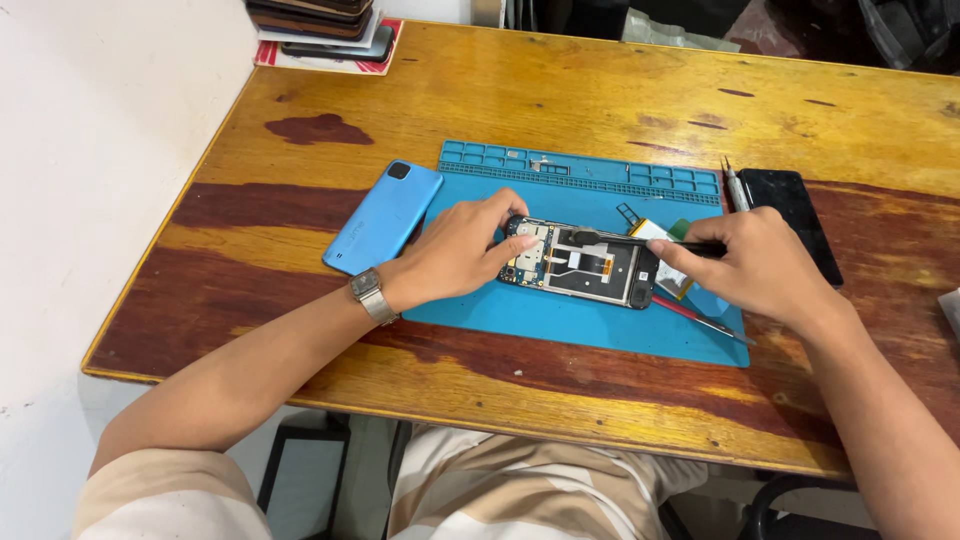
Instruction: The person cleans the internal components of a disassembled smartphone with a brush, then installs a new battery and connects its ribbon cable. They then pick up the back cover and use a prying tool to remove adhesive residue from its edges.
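One head camera looks steeply down, close, over the wooden table (560,100).

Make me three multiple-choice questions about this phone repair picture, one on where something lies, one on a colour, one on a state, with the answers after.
1. Where does the blue back cover lie?
A. On the wooden table, at the mat's left edge
B. On top of the stack of phones
C. Under the right hand

2. What colour is the work mat?
A. Red
B. Blue
C. Grey

3. What state is the opened phone in?
A. Closed, with its back cover on
B. Cover off, with its inner parts showing
C. Wrapped in plastic

Answers:
1 A, the cover rests on the table beside the left hand.
2 B, the mat is blue all over.
3 B, boards and cables show while the left hand steadies the phone and the right hand holds a black tool over it.
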